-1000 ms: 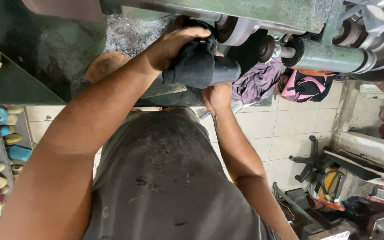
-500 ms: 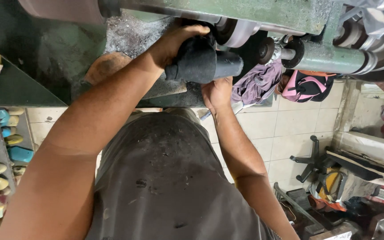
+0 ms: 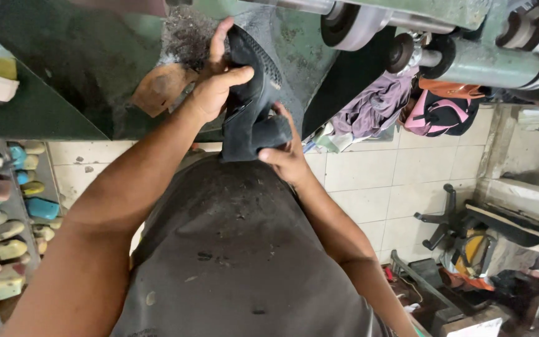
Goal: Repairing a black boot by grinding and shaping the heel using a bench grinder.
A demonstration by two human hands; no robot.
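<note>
We've got the black shoe (image 3: 254,103) pinched in both hands, left grip (image 3: 213,87) up at its sole end near the green machine (image 3: 294,43), right grip (image 3: 285,153) clamped on the heel end farther from it.

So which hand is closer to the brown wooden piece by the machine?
Left. The left hand grips the dark shoe right beside the brown piece. The right hand holds the shoe's lower end, farther away.

The green machine body (image 3: 95,68) closes off the space just behind the hands, and its rollers (image 3: 350,25) and shaft (image 3: 488,62) crowd the upper right. Piled cloth (image 3: 375,109) sits below them. Lower right, tiled floor (image 3: 369,187) lies open toward the chair base (image 3: 444,218).
</note>
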